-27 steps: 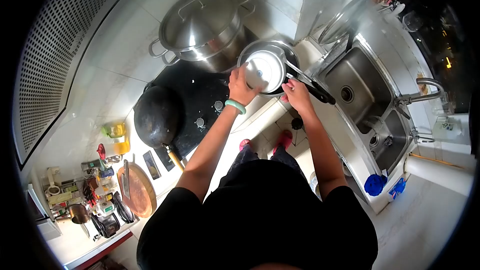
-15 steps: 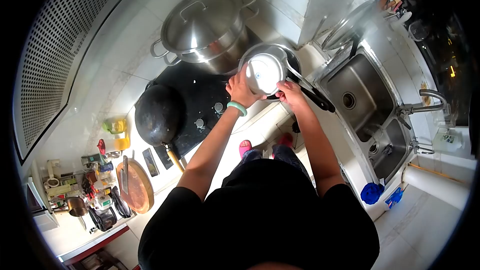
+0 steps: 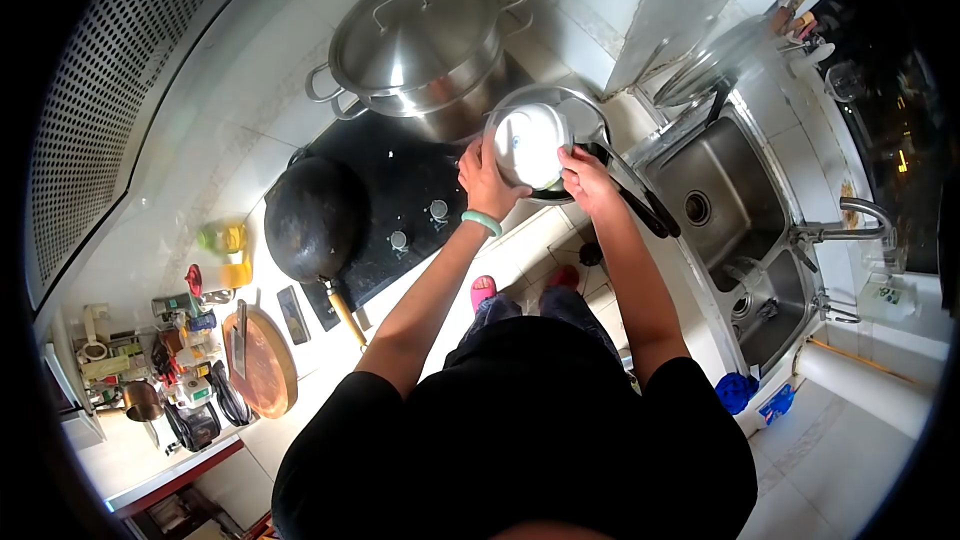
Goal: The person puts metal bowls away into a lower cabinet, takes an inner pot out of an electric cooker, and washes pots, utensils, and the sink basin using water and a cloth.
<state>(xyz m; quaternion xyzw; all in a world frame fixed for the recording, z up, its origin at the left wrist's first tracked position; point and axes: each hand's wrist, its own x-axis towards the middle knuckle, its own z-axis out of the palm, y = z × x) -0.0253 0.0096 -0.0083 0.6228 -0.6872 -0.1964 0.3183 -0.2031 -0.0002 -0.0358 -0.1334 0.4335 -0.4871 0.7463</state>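
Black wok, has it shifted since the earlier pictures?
No, the black wok shows no clear shift in any direction; it sits in the same place beside the stove knobs.

Cooktop [image 3: 398,172]: wok [image 3: 308,220] at left end; lidded pot [image 3: 425,45] toward far right corner. Pan [image 3: 590,120], right of pot. Cutting board [image 3: 271,365], left of cooktop, knife [image 3: 239,338] on it; sink [image 3: 712,190], far right.
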